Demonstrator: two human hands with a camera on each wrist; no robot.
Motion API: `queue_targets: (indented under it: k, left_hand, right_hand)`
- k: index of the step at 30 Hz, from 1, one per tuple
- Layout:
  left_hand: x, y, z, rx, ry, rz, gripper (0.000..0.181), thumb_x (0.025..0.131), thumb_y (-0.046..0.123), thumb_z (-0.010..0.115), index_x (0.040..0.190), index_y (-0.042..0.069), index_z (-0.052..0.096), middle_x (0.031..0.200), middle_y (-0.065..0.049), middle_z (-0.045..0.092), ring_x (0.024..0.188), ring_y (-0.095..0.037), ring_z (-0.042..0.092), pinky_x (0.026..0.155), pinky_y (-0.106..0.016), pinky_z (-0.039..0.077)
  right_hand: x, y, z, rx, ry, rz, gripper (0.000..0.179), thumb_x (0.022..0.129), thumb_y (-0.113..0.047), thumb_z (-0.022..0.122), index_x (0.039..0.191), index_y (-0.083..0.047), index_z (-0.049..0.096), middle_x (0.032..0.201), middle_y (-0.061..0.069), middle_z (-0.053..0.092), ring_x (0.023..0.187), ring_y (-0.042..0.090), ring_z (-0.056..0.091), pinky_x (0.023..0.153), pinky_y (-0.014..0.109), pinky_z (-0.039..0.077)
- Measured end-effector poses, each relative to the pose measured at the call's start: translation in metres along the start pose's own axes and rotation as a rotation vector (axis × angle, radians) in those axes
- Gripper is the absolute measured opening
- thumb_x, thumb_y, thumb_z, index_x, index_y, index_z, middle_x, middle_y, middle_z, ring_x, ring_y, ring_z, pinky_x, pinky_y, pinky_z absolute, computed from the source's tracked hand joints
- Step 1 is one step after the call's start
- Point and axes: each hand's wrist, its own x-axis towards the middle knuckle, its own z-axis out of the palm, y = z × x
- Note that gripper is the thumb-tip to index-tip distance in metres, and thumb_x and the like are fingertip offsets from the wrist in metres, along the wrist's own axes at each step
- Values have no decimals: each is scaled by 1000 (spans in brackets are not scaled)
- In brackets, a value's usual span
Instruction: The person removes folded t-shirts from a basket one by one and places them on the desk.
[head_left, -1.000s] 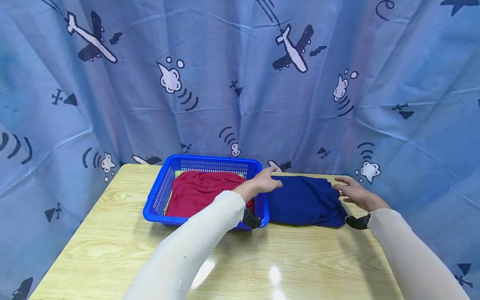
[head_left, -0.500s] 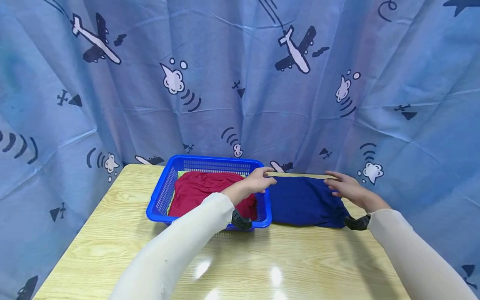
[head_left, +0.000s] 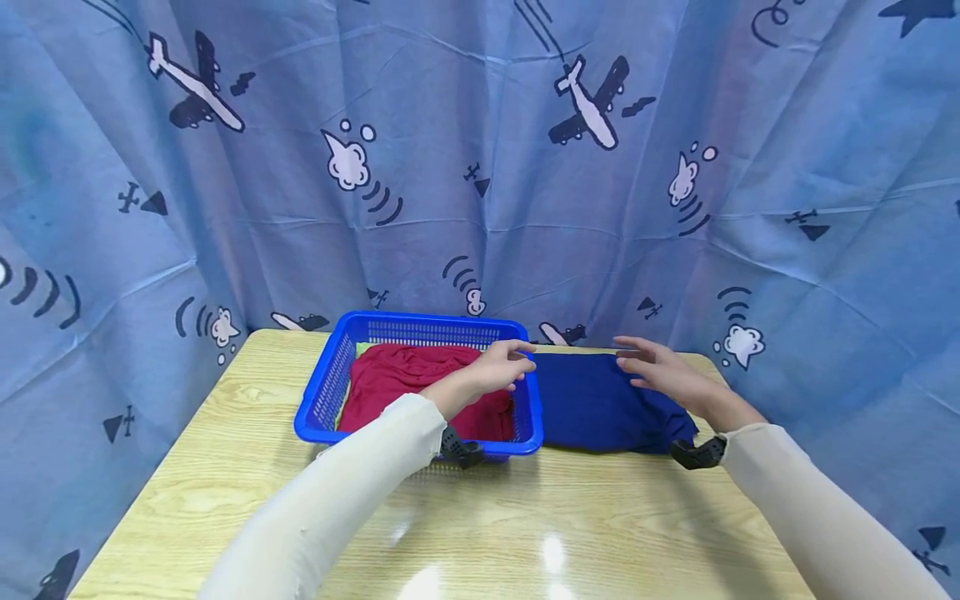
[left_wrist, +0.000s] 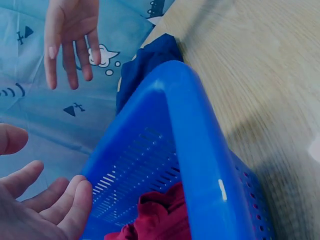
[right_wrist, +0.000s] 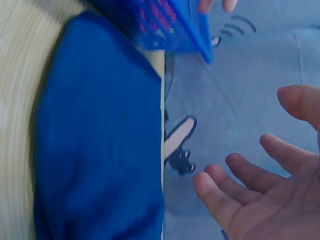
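Note:
Over the right side of a blue plastic basket (head_left: 318, 400), the left hand (head_left: 498, 367) hovers with loosely bent fingers and holds nothing. Inside the basket lies a crumpled red cloth (head_left: 408, 379), with a strip of yellow-green cloth (head_left: 342, 404) showing along its left edge. Above a dark blue folded cloth (head_left: 592, 408) on the table, the right hand (head_left: 667, 375) is raised, its fingers spread and apart from the fabric. In the right wrist view the blue cloth (right_wrist: 100, 135) lies below that hand (right_wrist: 270, 185), which is also bare of any object.
The wooden table (head_left: 225, 500) carries the basket and blue cloth near its back edge. A blue curtain (head_left: 480, 167) printed with airplanes hangs close behind and on both sides. Black bands (head_left: 461, 447) sit on both wrists.
The left hand has moved left from the blue cloth's near end to over the basket. The right hand has moved left over the blue cloth. Basket and cloths look unmoved.

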Motion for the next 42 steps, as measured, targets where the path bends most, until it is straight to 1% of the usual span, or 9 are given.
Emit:
queue_targets:
  k: [4,10,17,19,29,32,36,39,42]
  left_hand:
    - [-4,-2,-6,-7,0,4,46,101,15,56,146,8,51,138,-18,61,122,-33,61,102,-50,53]
    - [-15,-6,-20,-10,-18,-8,47,103,15,53,148,5,48,141,-18,59,130,-38,57,105,-51,51]
    - [-26,-22,-36,29,-9,-27,44,102,12,53,145,5,51,139,-20,60,123,-35,60,98,-47,55]
    - [-29,-26,-41,30,-4,-33,43,102,12,53,145,5,52,141,-21,58,127,-38,58,100,-49,54]
    - [-53,-40,-79,99,19,-112,46,102,14,52,147,4,49,139,-20,58,131,-38,55,102,-50,53]
    - [-58,-43,-90,98,34,-129,45,103,15,52,147,5,48,141,-20,56,133,-38,53,104,-51,52]
    - [-65,-47,-104,106,59,-147,46,104,16,51,148,5,47,146,-21,53,136,-40,51,107,-51,50]
    - [-69,-50,-115,123,67,-159,48,104,16,50,150,3,44,148,-23,50,138,-41,49,109,-52,48]
    - [-73,-53,-125,157,67,-170,50,104,17,49,150,3,42,149,-24,48,139,-40,47,111,-53,47]
  right_hand:
    - [-1,-15,11,-7,-12,-36,67,109,-31,44,162,-5,13,165,30,17,150,50,25,118,63,32]
    - [-5,-33,28,4,-29,-83,64,109,-30,45,161,-6,18,164,29,23,149,49,28,118,60,33]
    - [-5,-48,50,8,-61,-119,65,107,-36,49,161,-11,23,164,24,27,148,47,33,117,59,36]
    - [-3,-53,55,22,-80,-125,65,107,-35,49,161,-12,23,165,23,27,149,47,33,117,58,36]
    - [15,-78,92,44,-139,-136,61,107,-31,49,160,-13,25,165,23,26,150,43,32,119,58,35]
    - [21,-87,102,65,-155,-106,60,106,-28,50,160,-16,26,166,21,25,151,41,31,120,57,34]
    - [31,-95,112,138,-156,-10,60,106,-27,51,160,-18,26,167,19,22,153,41,26,120,57,32]
    - [41,-98,120,217,-155,61,61,106,-27,50,160,-17,24,168,17,18,155,42,18,122,58,28]
    - [49,-99,128,252,-155,93,61,106,-25,49,160,-14,23,168,17,18,156,42,14,124,60,21]
